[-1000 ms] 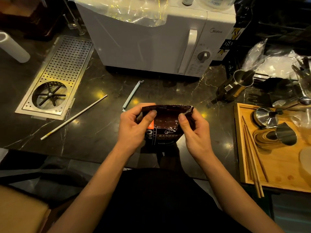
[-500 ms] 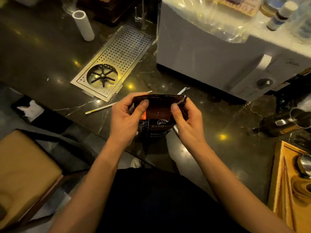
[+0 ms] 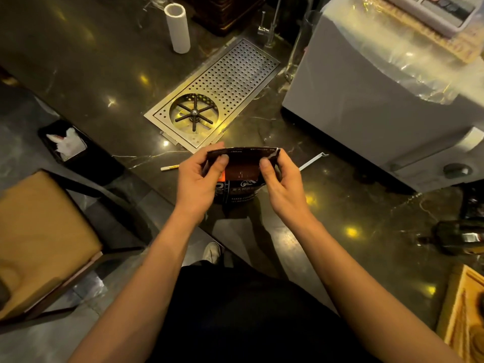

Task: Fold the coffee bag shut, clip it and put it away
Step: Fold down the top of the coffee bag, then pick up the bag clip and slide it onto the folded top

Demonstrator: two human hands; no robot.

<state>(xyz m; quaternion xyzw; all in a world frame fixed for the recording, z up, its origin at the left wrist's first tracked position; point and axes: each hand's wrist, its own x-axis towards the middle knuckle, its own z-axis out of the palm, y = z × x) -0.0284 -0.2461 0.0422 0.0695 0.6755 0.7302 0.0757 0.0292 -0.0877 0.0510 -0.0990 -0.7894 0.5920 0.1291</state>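
Head view, looking forward and down. Coffee bag point(image 3: 242, 170) held upright in front of the person, above the near edge of the dark marble counter point(image 3: 104, 82), with its folded top strip level and facing the camera. Left hand point(image 3: 197, 179) grasps the bag's left upper corner, thumb pressed on the front of the fold and the other fingers behind it. Right hand point(image 3: 281, 183) grasps the right upper corner in the same way, thumb on the front panel. Both hands are closed on the bag; neither is free.

Bar-shaped clip point(image 3: 313, 160) lies on the counter just beyond the right hand, apart from the bag. Thin stick point(image 3: 169, 168) lies to the left of the left hand. Perforated drain tray point(image 3: 217, 93), a white roll point(image 3: 178, 27) and a white appliance point(image 3: 366, 100) under plastic film stand farther back.

Handling, as a judgement: the bag looks like a light, thin foil or film pouch, stiff enough to keep a crease yet springy, so the fold will probably open if both corners are let go. Its surface appears glossy and may slip. Best hold is at the folded strip's two ends; one hand would need to pinch the middle of the fold while the other fetches the clip. The fold appears made; clipping and stowing are not yet done.
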